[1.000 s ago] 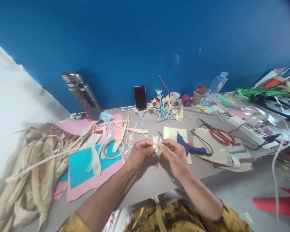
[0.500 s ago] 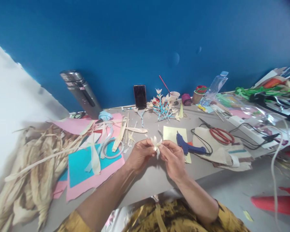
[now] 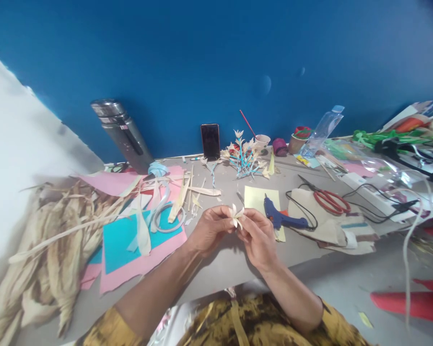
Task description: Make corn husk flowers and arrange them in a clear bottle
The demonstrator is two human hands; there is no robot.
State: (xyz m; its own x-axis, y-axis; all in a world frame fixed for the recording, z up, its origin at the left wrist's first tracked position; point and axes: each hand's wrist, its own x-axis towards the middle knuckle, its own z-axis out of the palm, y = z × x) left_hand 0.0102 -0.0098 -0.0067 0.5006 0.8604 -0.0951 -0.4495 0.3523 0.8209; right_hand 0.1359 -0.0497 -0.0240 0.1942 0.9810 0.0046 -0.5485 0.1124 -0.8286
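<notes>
A small cream-white handmade flower (image 3: 235, 216) with pointed petals is held up between my two hands over the table's front part. My left hand (image 3: 211, 230) pinches it from the left with thumb and fingers. From the right, my right hand (image 3: 259, 235) grips the same flower in a pinch. Its underside is hidden by my fingers. Just right of my right hand lies a blue glue gun (image 3: 283, 216), partly on a pale yellow sheet (image 3: 254, 194). Behind my hands stands a bunch of similar flowers on blue-wrapped stems (image 3: 246, 161).
Dried husks (image 3: 54, 245) cover the left side beside blue and pink sheets (image 3: 120, 247) and a tape ring (image 3: 158, 230). Red-handled scissors (image 3: 332, 202) rest on a folded cloth (image 3: 305, 211) at right. A flask (image 3: 124, 137), phone (image 3: 210, 141) and plastic bottle (image 3: 323, 132) stand along the wall.
The flower has turned slightly in my fingers, its petals now facing a little differently. Both hands keep their pinch; the view has shifted slightly.
</notes>
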